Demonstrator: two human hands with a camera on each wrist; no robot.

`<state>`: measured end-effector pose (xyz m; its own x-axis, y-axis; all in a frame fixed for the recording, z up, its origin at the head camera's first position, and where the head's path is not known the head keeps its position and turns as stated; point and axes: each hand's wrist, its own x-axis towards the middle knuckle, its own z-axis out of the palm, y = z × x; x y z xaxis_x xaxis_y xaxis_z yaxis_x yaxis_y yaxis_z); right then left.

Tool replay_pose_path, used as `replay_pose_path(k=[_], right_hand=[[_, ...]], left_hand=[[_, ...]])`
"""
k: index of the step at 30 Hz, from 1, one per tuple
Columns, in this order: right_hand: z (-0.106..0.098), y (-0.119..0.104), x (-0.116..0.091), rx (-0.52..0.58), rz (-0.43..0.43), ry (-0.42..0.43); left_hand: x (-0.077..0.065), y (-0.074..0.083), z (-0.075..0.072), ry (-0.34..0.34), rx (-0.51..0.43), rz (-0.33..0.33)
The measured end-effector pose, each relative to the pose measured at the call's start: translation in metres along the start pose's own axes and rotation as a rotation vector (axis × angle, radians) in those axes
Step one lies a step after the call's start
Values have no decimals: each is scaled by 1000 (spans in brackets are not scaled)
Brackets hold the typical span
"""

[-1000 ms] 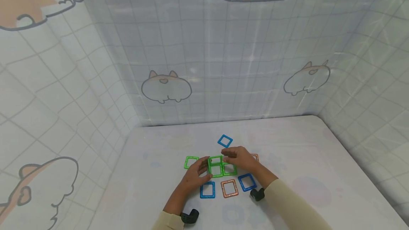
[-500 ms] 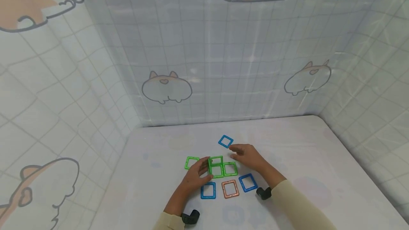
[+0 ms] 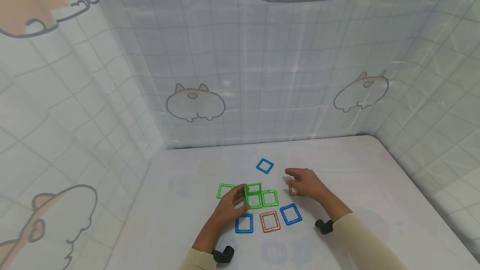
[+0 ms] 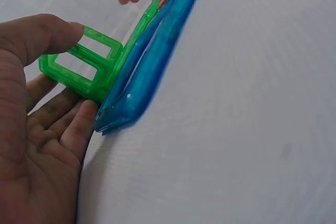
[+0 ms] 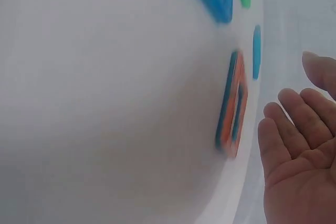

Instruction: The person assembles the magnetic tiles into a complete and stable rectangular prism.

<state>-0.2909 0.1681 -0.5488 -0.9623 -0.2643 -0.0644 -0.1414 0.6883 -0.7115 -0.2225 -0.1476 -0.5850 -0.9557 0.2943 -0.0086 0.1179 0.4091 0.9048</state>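
Observation:
My left hand [image 3: 226, 209] pinches an upright green magnetic tile [image 4: 68, 80] between thumb and fingers, as the left wrist view shows. That tile stands at the left side of a small green tile structure [image 3: 254, 207]; another upright tile is at its back, and a flat green tile [image 3: 276, 198] joins it on the right. Over the table, my right hand [image 3: 308, 183] hovers with relaxed fingers and holds nothing. It partly covers an orange square tile [image 3: 295, 194], seen edge-on with blue beneath the orange [image 5: 231, 108] in the right wrist view.
Another green tile [image 3: 225, 185] lies left, partly behind the left hand. In front lie a blue tile [image 3: 244, 231], an orange tile [image 3: 271, 230] and a second blue tile [image 3: 293, 221]. Farther back is a turned blue tile [image 3: 261, 169]. Patterned curtains surround the table.
My right hand has drawn away from the green structure, moving right to above the orange tile. My left hand has stayed at the structure, and the tiles look unmoved.

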Motion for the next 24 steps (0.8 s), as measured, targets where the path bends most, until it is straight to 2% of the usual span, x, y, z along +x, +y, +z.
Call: replay_pose_path(k=[11, 18, 24], right_hand=[[-18, 22, -11, -118, 28, -6], [-20, 31, -18, -143, 36, -24], [-19, 32, -21, -187, 14, -50]], left_hand=[[4, -1, -2, 3, -19, -19], [7, -4, -4, -9, -53, 5], [9, -5, -5, -9, -67, -3]])
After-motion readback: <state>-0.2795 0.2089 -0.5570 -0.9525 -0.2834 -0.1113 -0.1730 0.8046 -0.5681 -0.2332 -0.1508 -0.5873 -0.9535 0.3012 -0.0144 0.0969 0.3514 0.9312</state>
